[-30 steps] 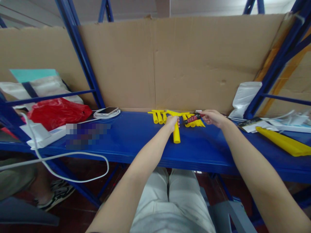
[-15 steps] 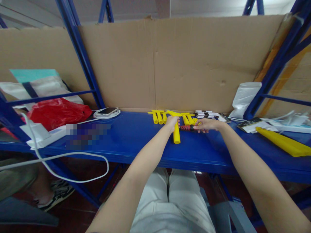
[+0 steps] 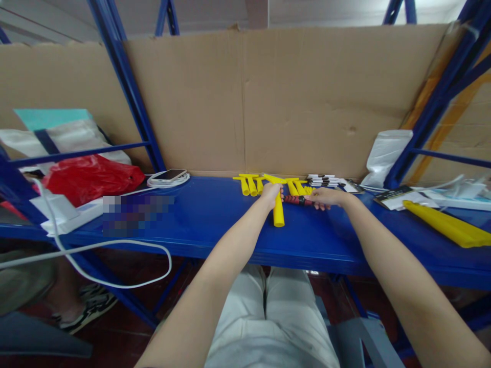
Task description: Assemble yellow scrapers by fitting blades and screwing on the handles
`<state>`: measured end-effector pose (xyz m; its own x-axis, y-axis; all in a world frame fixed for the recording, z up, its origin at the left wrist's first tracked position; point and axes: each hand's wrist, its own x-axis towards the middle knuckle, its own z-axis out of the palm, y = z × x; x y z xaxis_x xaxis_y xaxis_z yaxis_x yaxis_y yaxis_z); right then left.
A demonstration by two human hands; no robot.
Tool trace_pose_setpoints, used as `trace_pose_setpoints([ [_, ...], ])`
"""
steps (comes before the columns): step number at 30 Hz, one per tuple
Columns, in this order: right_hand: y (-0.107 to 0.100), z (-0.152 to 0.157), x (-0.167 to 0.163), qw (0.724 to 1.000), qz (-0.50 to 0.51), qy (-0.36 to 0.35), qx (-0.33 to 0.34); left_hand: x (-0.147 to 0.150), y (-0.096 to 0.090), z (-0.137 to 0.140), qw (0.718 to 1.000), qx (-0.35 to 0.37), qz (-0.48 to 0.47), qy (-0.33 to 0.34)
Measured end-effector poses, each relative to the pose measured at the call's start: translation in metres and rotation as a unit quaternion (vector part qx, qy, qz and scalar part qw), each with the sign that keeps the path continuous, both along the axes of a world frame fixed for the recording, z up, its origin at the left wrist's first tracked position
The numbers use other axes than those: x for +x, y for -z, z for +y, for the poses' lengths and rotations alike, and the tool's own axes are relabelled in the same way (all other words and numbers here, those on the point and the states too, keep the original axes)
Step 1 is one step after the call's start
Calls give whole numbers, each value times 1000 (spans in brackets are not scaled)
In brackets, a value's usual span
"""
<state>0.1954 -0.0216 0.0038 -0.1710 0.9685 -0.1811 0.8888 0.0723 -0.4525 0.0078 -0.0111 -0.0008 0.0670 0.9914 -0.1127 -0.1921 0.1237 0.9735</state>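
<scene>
My left hand [image 3: 272,195] is closed around a yellow T-shaped tool [image 3: 279,214], its crossbar pointing away from me and its tubular handle toward me. From that hand a short red-and-black rod [image 3: 297,200] runs sideways to my right hand [image 3: 325,198], whose fingers are closed on its right end. Whether the rod touches the yellow tool is hidden behind my left fingers. Several more yellow T-shaped tools stand in a row behind my hands, among them one at the left end [image 3: 244,187] and one farther right [image 3: 292,188].
White-and-black packets [image 3: 324,180] lie at the back by the cardboard panel [image 3: 307,102]. A long yellow piece [image 3: 448,225] rests on the right of the blue table [image 3: 215,225]. On the left are a phone [image 3: 171,175], a red bag [image 3: 94,176] and a loose white cable [image 3: 153,246].
More of the red-and-black rod shows between my hands. My right fingers have shifted slightly along it to the right. The left hand and the yellow tool have hardly moved.
</scene>
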Motion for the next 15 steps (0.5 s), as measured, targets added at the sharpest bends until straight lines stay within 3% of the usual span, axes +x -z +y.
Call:
trace_pose_setpoints([
  [4,-4,1,4,998,-50,28,27,-1,-1,-2,1000,5,4,0],
  [9,-10,5,18,975,-151,128,103,-1,-1,-1,1000,6,7,0],
  [15,7,26,65,933,-198,201,226,0,0,0,1000,2,9,4],
])
